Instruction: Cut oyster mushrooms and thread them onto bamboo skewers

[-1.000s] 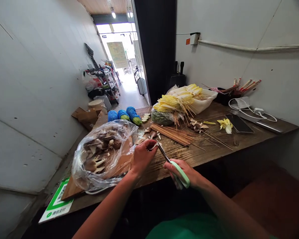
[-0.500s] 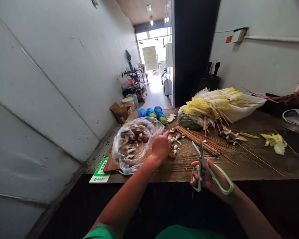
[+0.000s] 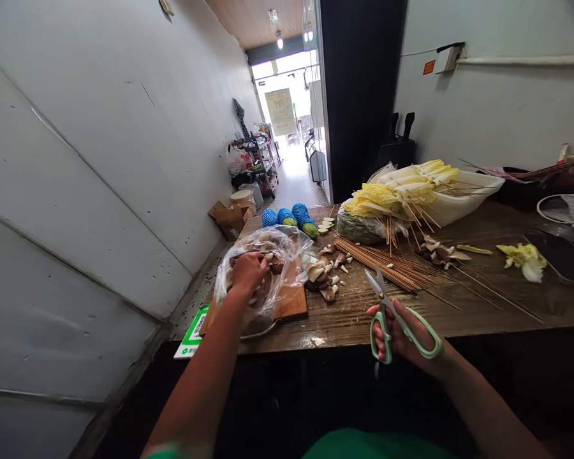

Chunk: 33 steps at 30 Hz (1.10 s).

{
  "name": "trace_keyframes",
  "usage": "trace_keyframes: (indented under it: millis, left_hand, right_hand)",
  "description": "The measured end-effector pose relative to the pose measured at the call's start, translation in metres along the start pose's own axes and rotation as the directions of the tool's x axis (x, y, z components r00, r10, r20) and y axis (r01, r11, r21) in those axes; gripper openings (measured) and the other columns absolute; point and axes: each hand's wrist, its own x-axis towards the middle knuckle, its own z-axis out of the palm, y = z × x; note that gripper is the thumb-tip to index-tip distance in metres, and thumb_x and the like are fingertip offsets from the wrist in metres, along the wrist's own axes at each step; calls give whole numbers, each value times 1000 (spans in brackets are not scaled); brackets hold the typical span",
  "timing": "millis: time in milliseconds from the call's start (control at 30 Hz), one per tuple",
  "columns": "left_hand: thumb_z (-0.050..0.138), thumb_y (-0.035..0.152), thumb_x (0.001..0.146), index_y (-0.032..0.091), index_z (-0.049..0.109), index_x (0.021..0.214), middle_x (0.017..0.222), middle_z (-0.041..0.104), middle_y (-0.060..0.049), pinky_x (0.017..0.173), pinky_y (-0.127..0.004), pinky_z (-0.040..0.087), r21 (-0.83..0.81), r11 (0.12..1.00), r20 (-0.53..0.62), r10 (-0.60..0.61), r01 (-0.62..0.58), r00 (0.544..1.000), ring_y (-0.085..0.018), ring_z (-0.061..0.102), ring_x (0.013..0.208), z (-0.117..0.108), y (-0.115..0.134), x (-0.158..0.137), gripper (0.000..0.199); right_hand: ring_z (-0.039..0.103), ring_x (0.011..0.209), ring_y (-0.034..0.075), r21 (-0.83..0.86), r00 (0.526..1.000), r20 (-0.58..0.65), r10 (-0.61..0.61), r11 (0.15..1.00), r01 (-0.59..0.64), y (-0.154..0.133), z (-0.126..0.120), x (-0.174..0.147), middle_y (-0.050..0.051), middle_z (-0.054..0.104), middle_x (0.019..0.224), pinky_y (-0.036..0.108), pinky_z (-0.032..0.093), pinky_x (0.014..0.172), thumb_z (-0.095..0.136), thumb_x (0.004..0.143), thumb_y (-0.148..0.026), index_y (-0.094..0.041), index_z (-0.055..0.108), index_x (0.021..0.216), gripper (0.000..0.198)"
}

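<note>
Left hand [image 3: 249,273] inside the plastic bag [image 3: 294,242], right hand [image 3: 402,338] on the scissors [image 3: 381,295]

The left hand reaches down through the mouth of the clear bag, fingers curled among the brown mushrooms [image 3: 276,262]. I cannot tell whether they grip a piece, since the fingertips are partly lost among the caps. The right hand holds the pale green scissors by their 2 handles, the blades slightly parted and pointing to about 11 o'clock.

The bag sits at 9 o'clock from the scissors, on a wooden board [image 3: 294,305] that shows beneath its 4 o'clock side. Between bag and scissors, near the board, a loose pile of mushroom pieces [image 3: 320,275] lies directly on the worktop [image 3: 335,326].

At 12 o'clock from the scissors is a bundle of wooden skewers [image 3: 387,262]; beyond it, skewered yellow cabbage leaves [image 3: 402,189] are heaped, partly over a white basin [image 3: 463,199]. A mushroom cluster [image 3: 441,252] lies at 2 o'clock, and loose cabbage leaves [image 3: 523,260] lie farther off, between 2 and 3 o'clock.

From the bag, 3 vegetables in blue netting [image 3: 287,218] rest at 1 o'clock, with pale slices [image 3: 326,225] just beside them. A green-and-white sign [image 3: 191,335] lies at 8 o'clock.
</note>
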Motion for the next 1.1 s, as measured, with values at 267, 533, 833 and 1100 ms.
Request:
trace_keyframes:
  millis: [267, 533, 833, 1100]
  left_hand:
    - [73, 35, 59, 12, 66, 92, 65, 60, -2, 51, -21, 40, -831, 429, 463, 178, 355, 868, -8, 52, 53, -17, 37, -27, 41]
    - [59, 26, 75, 11, 63, 106, 86, 69, -11, 67, -27, 47, -536, 825, -3, 209, -178, 978, -17, 62, 74, 35, 93, -29, 34]
    - [51, 22, 76, 18, 70, 91, 90, 69, -10, 75, -33, 43, 180, 953, 186, 212, -246, 959, -24, 61, 84, -13, 22, -45, 24]
    - [57, 29, 69, 19, 70, 68, 89, 64, -11, 78, -33, 39, 410, 849, 254, 245, -334, 936, -26, 55, 91, -26, -32, -38, 17]
  right_hand:
    - [56, 60, 16, -3, 1000, -11, -5, 1000, 5, -1, -1, 3, 3, 56, 68, 36, 49, 59, 40, 86, -55, -17, 56, 98, 43]
    - [56, 58, 16, 18, 1000, -1, -15, 1000, 15, 0, -1, 2, 2, 55, 67, 36, 48, 59, 40, 86, -55, -18, 57, 99, 43]
    - [56, 61, 17, 67, 998, 53, 28, 997, -32, 2, -9, 2, 3, 57, 70, 36, 48, 60, 41, 86, -54, -19, 57, 98, 41]
    - [55, 60, 17, 21, 999, 33, 34, 999, -35, 1, -6, 2, 2, 55, 69, 35, 48, 58, 41, 86, -53, -19, 56, 99, 39]
